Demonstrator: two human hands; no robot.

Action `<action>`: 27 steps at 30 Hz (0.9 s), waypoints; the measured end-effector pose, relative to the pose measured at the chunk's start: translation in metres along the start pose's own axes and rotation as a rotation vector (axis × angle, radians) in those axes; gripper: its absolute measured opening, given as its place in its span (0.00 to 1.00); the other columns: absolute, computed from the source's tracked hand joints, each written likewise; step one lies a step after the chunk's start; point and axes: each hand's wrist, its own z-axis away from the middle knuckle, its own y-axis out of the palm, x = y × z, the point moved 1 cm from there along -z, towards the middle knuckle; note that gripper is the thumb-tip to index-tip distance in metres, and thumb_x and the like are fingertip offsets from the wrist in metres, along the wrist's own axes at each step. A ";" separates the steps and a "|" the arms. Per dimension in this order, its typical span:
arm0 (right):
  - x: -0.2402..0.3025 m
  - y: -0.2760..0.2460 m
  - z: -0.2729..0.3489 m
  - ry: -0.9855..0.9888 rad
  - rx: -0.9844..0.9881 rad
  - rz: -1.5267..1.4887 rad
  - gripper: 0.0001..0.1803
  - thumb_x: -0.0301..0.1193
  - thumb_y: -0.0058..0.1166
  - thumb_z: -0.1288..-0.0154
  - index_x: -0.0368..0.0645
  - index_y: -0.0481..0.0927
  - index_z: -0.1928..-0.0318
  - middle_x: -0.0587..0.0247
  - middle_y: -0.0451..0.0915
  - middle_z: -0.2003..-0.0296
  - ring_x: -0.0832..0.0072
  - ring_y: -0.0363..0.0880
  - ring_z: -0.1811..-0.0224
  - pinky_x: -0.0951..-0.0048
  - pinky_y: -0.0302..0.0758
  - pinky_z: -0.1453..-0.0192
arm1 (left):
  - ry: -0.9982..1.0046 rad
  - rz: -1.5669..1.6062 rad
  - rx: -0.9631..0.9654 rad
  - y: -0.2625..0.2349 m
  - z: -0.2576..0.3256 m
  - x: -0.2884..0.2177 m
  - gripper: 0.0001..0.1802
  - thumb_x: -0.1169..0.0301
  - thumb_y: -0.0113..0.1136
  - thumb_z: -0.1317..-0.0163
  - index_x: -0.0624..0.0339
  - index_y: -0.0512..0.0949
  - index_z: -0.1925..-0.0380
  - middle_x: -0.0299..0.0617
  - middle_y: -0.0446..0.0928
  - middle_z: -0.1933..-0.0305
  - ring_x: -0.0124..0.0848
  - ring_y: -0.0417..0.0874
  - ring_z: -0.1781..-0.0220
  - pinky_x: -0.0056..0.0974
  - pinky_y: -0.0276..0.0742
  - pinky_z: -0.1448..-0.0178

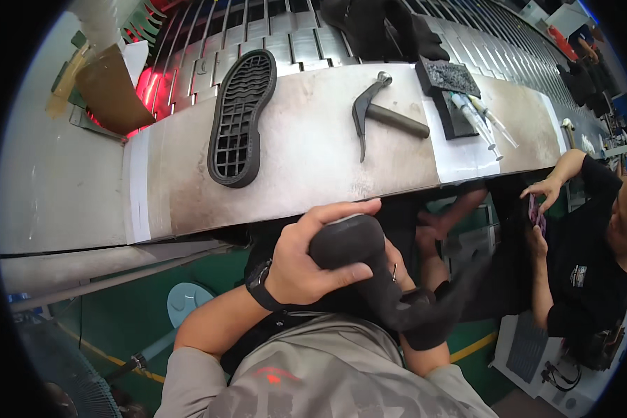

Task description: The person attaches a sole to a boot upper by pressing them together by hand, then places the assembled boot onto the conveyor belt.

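Black boot [379, 296] in left grip [296, 261]

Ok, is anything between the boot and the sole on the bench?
Only the left hand, around the boot's toe, and the front edge of the bench; nothing loose shows between. The hammer lies right of the sole.

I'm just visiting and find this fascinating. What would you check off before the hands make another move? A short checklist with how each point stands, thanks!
1. Black boot upper held: ok, the left hand wraps around its rounded end.
2. Right hand's grip: cannot tell, the boot upper hides much of it.
3. Left hand free: not ok, it is occupied.
4. Outsole on the bench: ok, it lies with its grid side up.
5. Hammer clear of the outsole: ok, it lies apart, to the right.
6. Contents of the two syringes: cannot tell, too small to make out.
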 end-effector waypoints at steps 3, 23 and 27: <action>0.008 -0.002 -0.003 -0.012 -0.023 0.039 0.28 0.47 0.38 0.11 0.37 0.81 0.37 0.54 0.85 0.39 0.69 0.84 0.36 0.67 0.79 0.30 | 0.059 -0.084 0.134 0.000 -0.003 -0.003 0.42 0.71 0.83 0.39 0.71 0.68 0.30 0.68 0.76 0.26 0.49 0.82 0.27 0.50 0.77 0.23; -0.042 -0.020 -0.006 0.301 0.013 -0.164 0.50 0.65 0.25 0.15 0.25 0.75 0.32 0.30 0.86 0.48 0.39 0.89 0.50 0.41 0.89 0.44 | -0.162 -1.109 -0.129 -0.268 -0.202 0.014 0.30 0.56 0.63 0.24 0.73 0.80 0.37 0.63 0.88 0.43 0.52 0.89 0.40 0.46 0.80 0.33; -0.064 -0.038 -0.018 0.287 -0.025 -0.185 0.50 0.65 0.27 0.15 0.25 0.75 0.31 0.30 0.85 0.45 0.39 0.88 0.46 0.42 0.88 0.42 | -0.082 -0.204 -0.464 -0.241 -0.159 -0.020 0.22 0.66 0.64 0.22 0.75 0.81 0.39 0.47 0.89 0.50 0.29 0.90 0.49 0.34 0.85 0.42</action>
